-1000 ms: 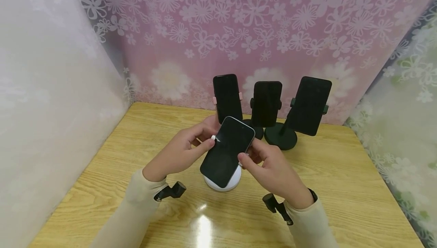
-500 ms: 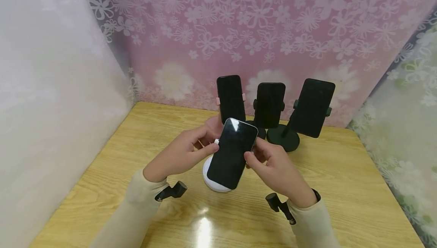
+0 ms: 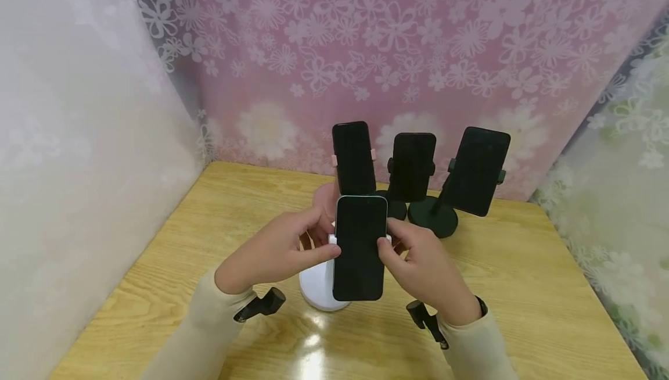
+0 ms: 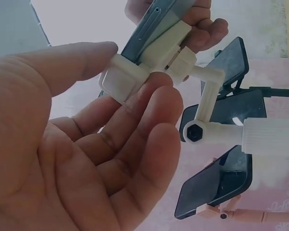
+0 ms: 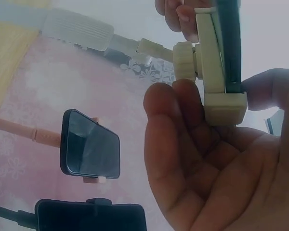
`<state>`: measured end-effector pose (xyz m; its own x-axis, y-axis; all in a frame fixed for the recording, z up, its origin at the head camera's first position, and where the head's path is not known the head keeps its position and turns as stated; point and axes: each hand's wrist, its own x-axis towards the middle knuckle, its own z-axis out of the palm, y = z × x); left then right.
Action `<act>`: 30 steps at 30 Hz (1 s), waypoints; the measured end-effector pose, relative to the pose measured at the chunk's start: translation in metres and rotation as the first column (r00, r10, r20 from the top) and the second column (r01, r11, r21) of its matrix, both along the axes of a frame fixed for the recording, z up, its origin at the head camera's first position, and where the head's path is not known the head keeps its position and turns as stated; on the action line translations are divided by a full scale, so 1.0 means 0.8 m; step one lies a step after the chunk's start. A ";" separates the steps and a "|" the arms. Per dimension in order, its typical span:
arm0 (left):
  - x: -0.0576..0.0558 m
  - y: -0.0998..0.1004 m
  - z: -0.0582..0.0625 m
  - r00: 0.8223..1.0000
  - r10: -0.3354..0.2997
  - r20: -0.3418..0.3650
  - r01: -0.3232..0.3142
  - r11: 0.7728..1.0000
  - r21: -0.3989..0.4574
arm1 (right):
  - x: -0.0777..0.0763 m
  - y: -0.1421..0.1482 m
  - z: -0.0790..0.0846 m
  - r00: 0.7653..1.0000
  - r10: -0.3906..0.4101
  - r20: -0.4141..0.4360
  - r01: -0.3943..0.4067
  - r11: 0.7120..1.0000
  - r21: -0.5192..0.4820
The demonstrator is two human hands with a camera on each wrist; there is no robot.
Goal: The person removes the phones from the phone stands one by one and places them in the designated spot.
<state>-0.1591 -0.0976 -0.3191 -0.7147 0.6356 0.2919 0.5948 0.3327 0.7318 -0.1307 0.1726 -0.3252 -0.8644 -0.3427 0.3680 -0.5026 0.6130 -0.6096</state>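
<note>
A black-screened phone [image 3: 360, 258] sits upright in the clamp of a white phone stand, whose round base [image 3: 316, 287] shows behind and left of it. My left hand [image 3: 282, 249] grips the phone's left side at the clamp. In the left wrist view, the thumb lies at the phone's edge and the fingers curl under the white clamp [image 4: 123, 82]. On the other side my right hand [image 3: 425, 264] grips likewise, thumb on the phone's front edge. The right wrist view shows its curled fingers behind the clamp end [image 5: 225, 109]. The phone hides most of the stand's arm.
Behind stand three more phones in stands: one in a pink stand [image 3: 325, 199], one in a black stand [image 3: 397, 210], one in a dark green stand [image 3: 436, 217]. The wooden table [image 3: 251, 194] ends at a pink flowered backdrop [image 3: 292, 78].
The phone has turned from a rightward tilt to upright, with both hands staying on it. More of the white base now shows on its left. The other phones keep their places.
</note>
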 end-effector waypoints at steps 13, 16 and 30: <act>-0.001 -0.006 0.002 1.000 -0.029 -0.005 0.029 0.999 -0.013 | 0.008 -0.006 0.004 0.993 -0.051 -0.109 0.064 0.992 0.111; 0.002 -0.004 0.004 1.000 -0.010 0.006 0.010 0.999 -0.036 | 0.008 -0.006 0.004 0.990 -0.051 -0.131 0.066 0.991 0.114; 0.005 0.002 0.004 0.973 0.146 -0.177 -0.154 0.988 -0.030 | 0.019 -0.015 0.005 0.985 -0.141 -0.094 0.158 0.968 0.197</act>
<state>-0.1553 -0.0959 -0.3156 -0.7437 0.5400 0.3941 0.6523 0.4571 0.6046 -0.1156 0.1606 -0.3214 -0.8826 -0.2864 0.3729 -0.4371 0.7919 -0.4264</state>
